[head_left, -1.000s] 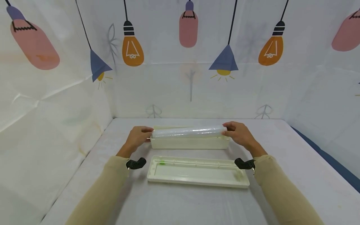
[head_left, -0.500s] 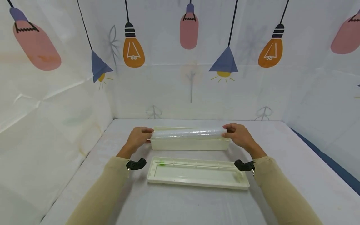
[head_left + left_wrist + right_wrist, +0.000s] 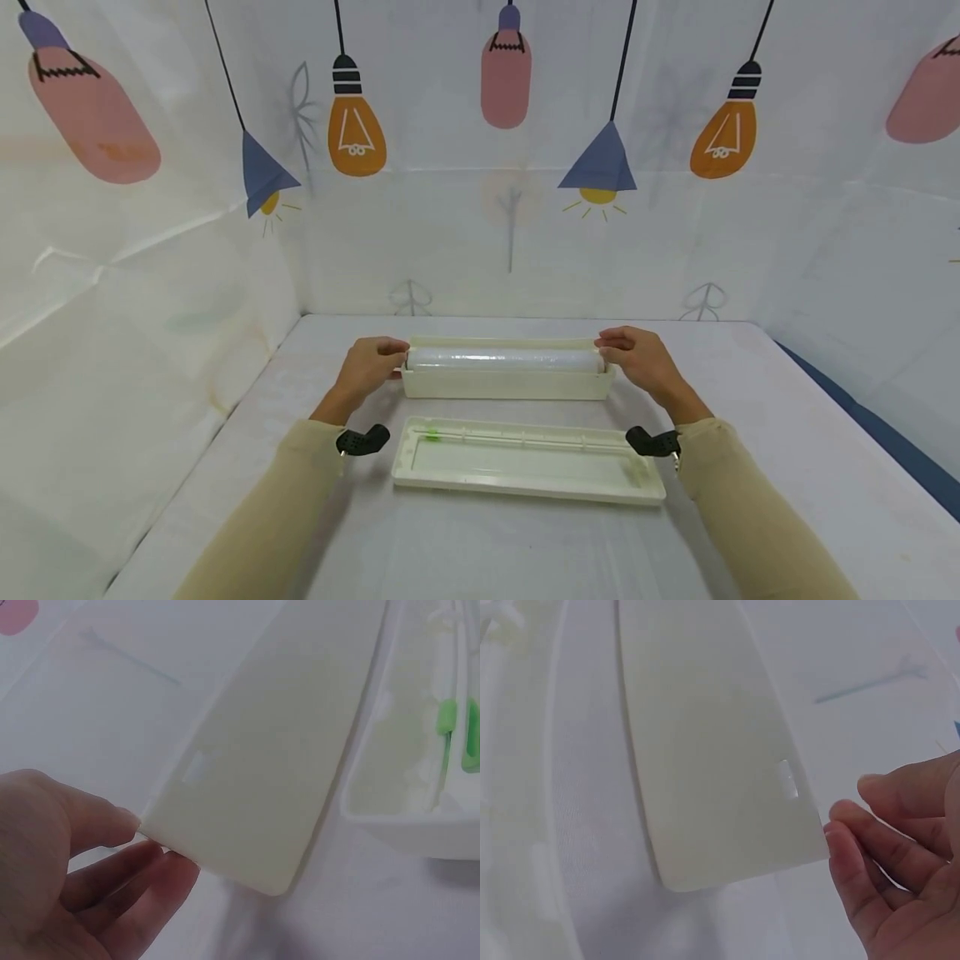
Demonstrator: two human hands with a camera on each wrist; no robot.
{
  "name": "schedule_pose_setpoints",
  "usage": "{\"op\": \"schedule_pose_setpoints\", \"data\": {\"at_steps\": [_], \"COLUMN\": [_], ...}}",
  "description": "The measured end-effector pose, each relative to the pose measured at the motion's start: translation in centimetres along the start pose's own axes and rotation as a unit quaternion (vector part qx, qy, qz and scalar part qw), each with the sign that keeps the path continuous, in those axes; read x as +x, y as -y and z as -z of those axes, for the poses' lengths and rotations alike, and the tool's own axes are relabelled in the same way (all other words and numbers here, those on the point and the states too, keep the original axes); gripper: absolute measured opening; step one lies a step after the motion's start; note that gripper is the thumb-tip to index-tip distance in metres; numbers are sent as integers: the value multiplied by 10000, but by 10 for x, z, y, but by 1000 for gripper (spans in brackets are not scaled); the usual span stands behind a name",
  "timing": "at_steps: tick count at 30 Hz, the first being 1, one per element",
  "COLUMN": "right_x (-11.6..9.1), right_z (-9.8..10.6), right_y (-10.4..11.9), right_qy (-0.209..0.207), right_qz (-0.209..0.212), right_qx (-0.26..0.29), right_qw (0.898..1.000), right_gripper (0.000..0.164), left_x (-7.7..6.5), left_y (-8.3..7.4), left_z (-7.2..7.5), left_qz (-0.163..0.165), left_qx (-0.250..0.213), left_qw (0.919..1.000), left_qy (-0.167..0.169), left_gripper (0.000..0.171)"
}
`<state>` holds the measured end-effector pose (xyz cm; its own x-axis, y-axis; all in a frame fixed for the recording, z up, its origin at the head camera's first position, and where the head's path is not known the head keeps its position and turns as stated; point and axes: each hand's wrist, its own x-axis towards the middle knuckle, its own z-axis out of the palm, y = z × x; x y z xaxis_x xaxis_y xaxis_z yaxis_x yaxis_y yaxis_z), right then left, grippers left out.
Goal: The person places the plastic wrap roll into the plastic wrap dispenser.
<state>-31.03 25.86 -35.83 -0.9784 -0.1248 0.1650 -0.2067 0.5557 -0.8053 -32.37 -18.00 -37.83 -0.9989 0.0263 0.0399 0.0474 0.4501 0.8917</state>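
In the head view, a clear roll of cling film (image 3: 502, 360) lies level inside a long cream dispenser box (image 3: 506, 385). My left hand (image 3: 367, 365) is at the box's left end; the left wrist view has its thumb and fingers pinching the box's corner (image 3: 247, 825). At the other end is my right hand (image 3: 637, 358). Seen from the right wrist, its fingertips touch the end of the box (image 3: 712, 787), while the thumb stands off from it. The box's front wall hides the roll in both wrist views.
Nearer to me lies the box's long cream lid (image 3: 517, 471), inner side up, with a rail and a small green slider (image 3: 447, 716). A white sheet printed with lamps (image 3: 510, 217) hangs behind the white table (image 3: 487, 550).
The roll's right end has dropped into the box, so the tilted roll now lies level. My right hand has let go of that end; my left hand has barely moved.
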Motion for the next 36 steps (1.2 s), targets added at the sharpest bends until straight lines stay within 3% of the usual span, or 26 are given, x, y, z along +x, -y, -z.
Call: {"op": "schedule_pose_setpoints", "data": {"at_steps": [8,18,23,30,36], "right_x": [-5,-31,-43,-56,-66], "right_z": [5,15,20,22,24], "right_y": [0,-8,-12,-20,-25], "right_qy": [-58,-140,-164,37,207], "right_qz": [-2,-136,-89,-176,-389], "right_qx": [91,412,418,349,186], "right_qw": [9999,9990,9990,9992,9989], "right_gripper": [41,46,45,47,48], "left_x": [-6,-27,-35,-51,-62], "left_y": [0,5,6,8,9], "left_z": [3,7,9,11,8], "left_qz": [-111,-82,-255,-200,-188], "left_qx": [145,36,-37,35,156], "left_qw": [9998,9999,9997,9998,9994], "left_qy": [85,73,-35,-51,231], "left_gripper": [30,39,36,32,29]}}
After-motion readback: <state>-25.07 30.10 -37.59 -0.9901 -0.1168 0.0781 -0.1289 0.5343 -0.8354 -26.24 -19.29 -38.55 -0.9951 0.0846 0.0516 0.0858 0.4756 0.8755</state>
